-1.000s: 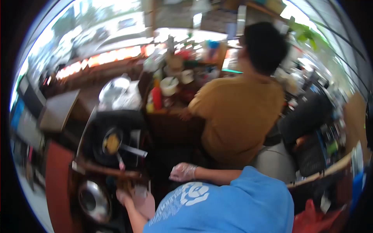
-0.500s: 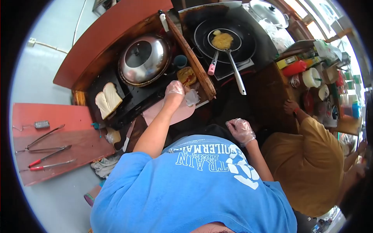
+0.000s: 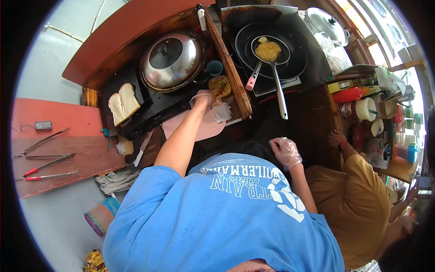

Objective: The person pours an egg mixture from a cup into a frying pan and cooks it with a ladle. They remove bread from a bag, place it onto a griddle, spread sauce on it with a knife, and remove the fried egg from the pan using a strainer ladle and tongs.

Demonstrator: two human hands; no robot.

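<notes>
My left hand, in a clear plastic glove, reaches to the front edge of the black stove. Its fingers are curled, and whatever they grip is hidden beneath them. Just right of it lies a browned slice of toast with reddish sauce, and crumpled clear plastic sits below that. Under my forearm is a pink board. My right hand, gloved too, is held by my waist with its fingers folded in and nothing visible in them.
A lidded pan and white bread sit on the stove. Yellow food lies in a strainer over a black wok. A knife and tongs lie left. At right, a co-worker's hand touches the wooden counter.
My left hand has shifted a little left, away from the toast, along the stove's front edge. The whole view has tilted slightly. My right hand stays by my waist.
</notes>
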